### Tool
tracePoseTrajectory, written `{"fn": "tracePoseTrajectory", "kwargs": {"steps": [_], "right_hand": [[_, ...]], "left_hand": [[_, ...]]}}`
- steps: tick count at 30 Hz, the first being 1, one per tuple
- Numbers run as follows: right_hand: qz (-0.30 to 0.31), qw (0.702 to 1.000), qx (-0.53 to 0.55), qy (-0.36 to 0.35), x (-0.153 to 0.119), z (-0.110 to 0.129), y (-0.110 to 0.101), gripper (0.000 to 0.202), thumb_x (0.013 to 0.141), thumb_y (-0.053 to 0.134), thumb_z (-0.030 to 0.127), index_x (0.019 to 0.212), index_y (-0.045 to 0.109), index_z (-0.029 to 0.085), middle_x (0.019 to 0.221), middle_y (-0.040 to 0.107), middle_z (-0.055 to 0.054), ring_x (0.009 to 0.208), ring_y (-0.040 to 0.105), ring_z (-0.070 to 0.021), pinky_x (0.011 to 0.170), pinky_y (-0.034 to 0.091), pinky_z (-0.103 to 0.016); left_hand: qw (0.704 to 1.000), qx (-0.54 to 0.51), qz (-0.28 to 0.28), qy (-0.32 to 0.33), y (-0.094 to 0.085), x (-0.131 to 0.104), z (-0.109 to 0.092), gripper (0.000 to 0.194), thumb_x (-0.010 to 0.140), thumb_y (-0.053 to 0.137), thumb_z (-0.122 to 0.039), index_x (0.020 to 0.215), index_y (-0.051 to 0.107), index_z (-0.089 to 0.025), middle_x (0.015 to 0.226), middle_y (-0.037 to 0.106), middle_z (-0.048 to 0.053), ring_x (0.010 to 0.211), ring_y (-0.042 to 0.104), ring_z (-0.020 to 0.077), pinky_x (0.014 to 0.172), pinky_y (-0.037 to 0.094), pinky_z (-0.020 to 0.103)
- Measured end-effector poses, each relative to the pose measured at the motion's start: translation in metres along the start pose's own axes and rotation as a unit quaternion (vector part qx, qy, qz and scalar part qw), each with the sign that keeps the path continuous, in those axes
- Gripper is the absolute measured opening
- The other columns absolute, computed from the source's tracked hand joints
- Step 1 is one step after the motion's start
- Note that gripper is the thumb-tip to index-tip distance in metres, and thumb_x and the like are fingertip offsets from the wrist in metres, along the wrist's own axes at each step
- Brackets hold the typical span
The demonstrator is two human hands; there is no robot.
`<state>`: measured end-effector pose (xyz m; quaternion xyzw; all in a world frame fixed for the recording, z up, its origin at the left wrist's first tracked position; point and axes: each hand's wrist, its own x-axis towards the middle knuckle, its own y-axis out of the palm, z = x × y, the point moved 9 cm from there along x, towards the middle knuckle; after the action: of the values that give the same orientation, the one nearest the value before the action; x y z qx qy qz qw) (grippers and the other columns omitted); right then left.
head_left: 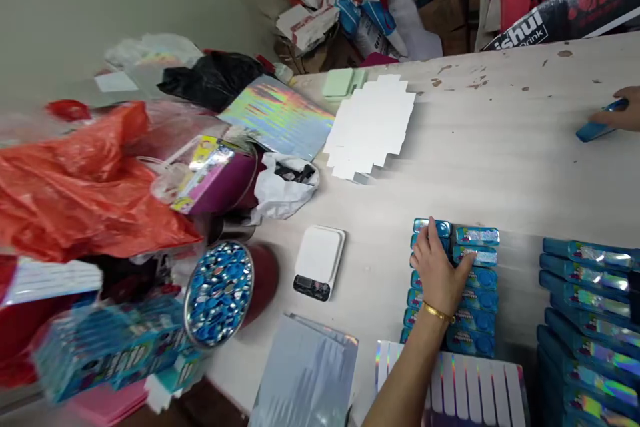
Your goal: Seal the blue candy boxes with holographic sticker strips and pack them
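My left hand point(437, 270), with a gold bracelet at the wrist, comes in from the bottom with its back upward. Its fingers are spread and lie over the top end of two columns of small blue cases point(479, 277) with shiny labels. The thumb touches the right column and the other fingers rest on the left one, partly hiding it. Just below, the forearm crosses a white box with shiny strips point(467, 387). Farther right stands a long row of larger blue cases point(590, 280). My right hand is out of view.
Another person's hand point(623, 113) at the right edge holds a small blue case point(595, 130). Left of the columns are a digital scale point(319, 253), silvery sheets point(305, 373) and a bucket point(263, 273) of blue pieces. A white cut-out card point(370, 127) lies farther back.
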<state>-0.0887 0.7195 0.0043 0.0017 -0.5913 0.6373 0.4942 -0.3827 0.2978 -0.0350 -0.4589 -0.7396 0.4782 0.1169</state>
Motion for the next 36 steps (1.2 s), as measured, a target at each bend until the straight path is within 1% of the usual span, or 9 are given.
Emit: {"fn": "tracePoseTrajectory", "kwargs": {"steps": [5, 9, 11, 14, 19, 23, 26, 30, 36], "right_hand": [[0.142, 0.979, -0.128, 0.065, -0.020, 0.101, -0.007, 0.092, 0.073, 0.017, 0.091, 0.064, 0.073, 0.018, 0.153, 0.047, 0.004, 0.143, 0.033, -0.0444, 0.101, 0.034, -0.054], [0.167, 0.984, 0.016, 0.055, -0.066, 0.243, -0.016, 0.065, 0.093, 0.044, 0.068, 0.128, 0.065, 0.017, 0.136, 0.057, -0.018, 0.132, 0.051, -0.0348, 0.111, 0.041, -0.053], [0.203, 0.974, 0.077, 0.065, -0.105, 0.313, -0.020, 0.045, 0.096, 0.048, 0.055, 0.123, 0.065, 0.022, 0.119, 0.064, -0.015, 0.120, 0.056, -0.0314, 0.104, 0.046, -0.055], [0.263, 0.953, 0.123, 0.090, -0.168, 0.399, -0.024, 0.035, 0.097, 0.048, 0.050, 0.109, 0.069, 0.025, 0.109, 0.065, -0.012, 0.106, 0.058, -0.0292, 0.092, 0.049, -0.050], [0.321, 0.927, 0.139, 0.137, -0.236, 0.486, -0.022, 0.034, 0.099, 0.045, 0.043, 0.109, 0.070, 0.022, 0.108, 0.065, -0.013, 0.102, 0.056, -0.0289, 0.086, 0.045, -0.044], [0.324, 0.928, 0.129, 0.133, -0.244, 0.531, -0.015, 0.039, 0.099, 0.044, 0.044, 0.124, 0.066, 0.022, 0.126, 0.062, -0.014, 0.117, 0.052, -0.0319, 0.098, 0.041, -0.049], [0.299, 0.936, 0.106, 0.151, -0.247, 0.533, -0.021, 0.047, 0.098, 0.045, 0.045, 0.138, 0.055, 0.024, 0.143, 0.052, -0.015, 0.132, 0.043, -0.0342, 0.110, 0.033, -0.055], [0.247, 0.935, 0.053, 0.249, -0.280, 0.498, -0.048, 0.061, 0.097, 0.042, 0.049, 0.148, 0.042, 0.017, 0.152, 0.040, -0.020, 0.144, 0.033, -0.0352, 0.115, 0.031, -0.059], [0.213, 0.908, 0.033, 0.359, -0.355, 0.486, -0.070, 0.082, 0.089, 0.044, 0.062, 0.156, 0.027, 0.019, 0.157, 0.037, -0.021, 0.149, 0.030, -0.0384, 0.112, 0.038, -0.066]], "left_hand": [[0.993, -0.080, -0.065, 0.061, -0.037, -0.008, 0.017, 0.071, 0.082, 0.068, -0.051, 0.143, 0.045, -0.023, 0.140, 0.053, 0.016, 0.129, 0.050, 0.0314, 0.106, 0.039, 0.048], [0.986, -0.162, -0.018, 0.030, -0.062, -0.023, 0.075, 0.038, 0.091, 0.056, -0.043, 0.121, 0.058, -0.020, 0.111, 0.069, 0.010, 0.096, 0.064, 0.0209, 0.082, 0.048, 0.035], [0.985, -0.168, 0.021, 0.021, -0.070, -0.041, 0.099, 0.033, 0.092, 0.053, -0.043, 0.114, 0.060, -0.020, 0.108, 0.070, 0.010, 0.092, 0.064, 0.0197, 0.076, 0.047, 0.032], [0.990, -0.088, 0.077, 0.074, -0.073, -0.079, 0.111, 0.036, 0.091, 0.055, -0.046, 0.115, 0.062, -0.021, 0.117, 0.068, 0.012, 0.107, 0.062, 0.0231, 0.090, 0.046, 0.036], [0.981, 0.110, 0.153, 0.052, -0.062, -0.125, 0.141, 0.079, 0.073, 0.075, -0.056, 0.137, 0.051, -0.017, 0.129, 0.062, 0.020, 0.126, 0.053, 0.0358, 0.104, 0.037, 0.049], [0.969, -0.003, 0.247, 0.014, -0.056, -0.143, 0.173, 0.047, 0.080, 0.067, -0.041, 0.121, 0.057, -0.019, 0.088, 0.069, 0.005, 0.086, 0.066, 0.0218, 0.082, 0.048, 0.034], [0.971, -0.128, 0.200, -0.013, -0.069, -0.149, 0.189, 0.040, 0.082, 0.060, -0.032, 0.120, 0.054, -0.019, 0.083, 0.065, 0.000, 0.073, 0.061, 0.0146, 0.073, 0.049, 0.028], [0.985, -0.131, 0.093, -0.056, -0.082, -0.177, 0.206, 0.041, 0.083, 0.061, -0.042, 0.115, 0.058, -0.017, 0.099, 0.066, 0.008, 0.081, 0.063, 0.0168, 0.076, 0.051, 0.031], [0.993, -0.088, 0.078, -0.031, -0.069, -0.229, 0.195, 0.030, 0.083, 0.062, -0.040, 0.104, 0.066, -0.019, 0.110, 0.065, 0.012, 0.101, 0.065, 0.0255, 0.091, 0.052, 0.041]]}}
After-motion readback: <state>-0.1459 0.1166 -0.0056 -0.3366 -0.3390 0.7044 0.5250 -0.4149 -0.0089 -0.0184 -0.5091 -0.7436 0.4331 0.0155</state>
